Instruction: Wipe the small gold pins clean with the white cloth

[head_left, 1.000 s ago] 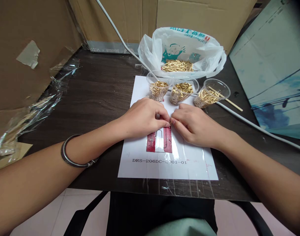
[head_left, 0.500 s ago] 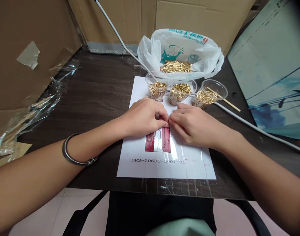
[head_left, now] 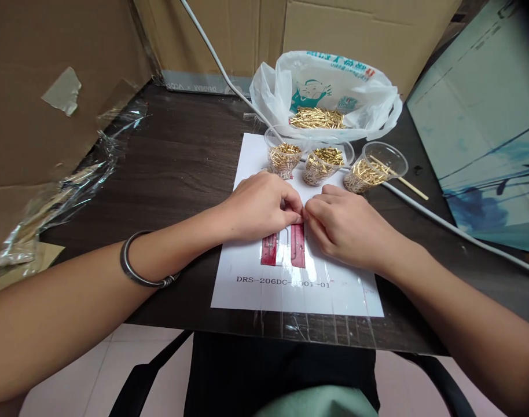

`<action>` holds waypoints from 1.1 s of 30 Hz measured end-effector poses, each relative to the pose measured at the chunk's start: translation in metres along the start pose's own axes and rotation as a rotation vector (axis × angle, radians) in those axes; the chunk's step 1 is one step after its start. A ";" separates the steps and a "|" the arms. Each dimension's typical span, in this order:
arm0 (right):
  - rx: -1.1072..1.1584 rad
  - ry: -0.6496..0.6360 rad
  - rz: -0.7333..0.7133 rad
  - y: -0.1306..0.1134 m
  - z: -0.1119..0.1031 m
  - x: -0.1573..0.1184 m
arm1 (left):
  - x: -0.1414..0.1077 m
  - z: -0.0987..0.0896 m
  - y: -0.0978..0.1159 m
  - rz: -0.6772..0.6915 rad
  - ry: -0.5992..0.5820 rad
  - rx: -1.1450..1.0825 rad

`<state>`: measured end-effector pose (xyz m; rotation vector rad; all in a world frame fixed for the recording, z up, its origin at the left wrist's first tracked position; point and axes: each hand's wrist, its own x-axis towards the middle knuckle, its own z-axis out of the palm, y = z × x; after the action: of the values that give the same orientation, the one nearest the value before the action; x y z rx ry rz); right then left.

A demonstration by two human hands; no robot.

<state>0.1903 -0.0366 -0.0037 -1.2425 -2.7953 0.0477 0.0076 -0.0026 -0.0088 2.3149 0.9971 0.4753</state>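
Above the printed white sheet (head_left: pixel 234 284), my left hand (head_left: pixel 267 205) and my right hand (head_left: pixel 345 226) meet fingertip to fingertip. Both are closed in a pinch. Whatever lies between the fingers is too small or too hidden to make out. Just below the fingertips is a red and white printed picture (head_left: pixel 298 252) on the sheet, its upper part covered by my left hand. Behind the hands stand a left clear plastic cup (head_left: pixel 283 159), a middle cup (head_left: pixel 323 165) and a tilted right cup (head_left: pixel 368 174), each holding small gold-coloured metal pins.
A white plastic bag (head_left: pixel 368 107) with a heap of gold pins (head_left: pixel 317 117) lies open at the back. A thin wooden stick (head_left: pixel 412 188) rests by the right cup. A white cable (head_left: pixel 464 234) crosses the dark table (head_left: pixel 173 145). Cardboard (head_left: pixel 221 35) walls the back.
The whole view has shifted slightly, so everything appears a little further right. Both hands keep the same pinched pose at the same place over the sheet.
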 end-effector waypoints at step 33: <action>0.088 -0.070 -0.113 0.011 -0.004 0.004 | 0.000 -0.001 0.000 0.002 -0.001 -0.026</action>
<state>0.1957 -0.0263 -0.0003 -1.0825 -2.8823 0.2090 0.0069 -0.0021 -0.0083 2.2930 0.9830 0.4853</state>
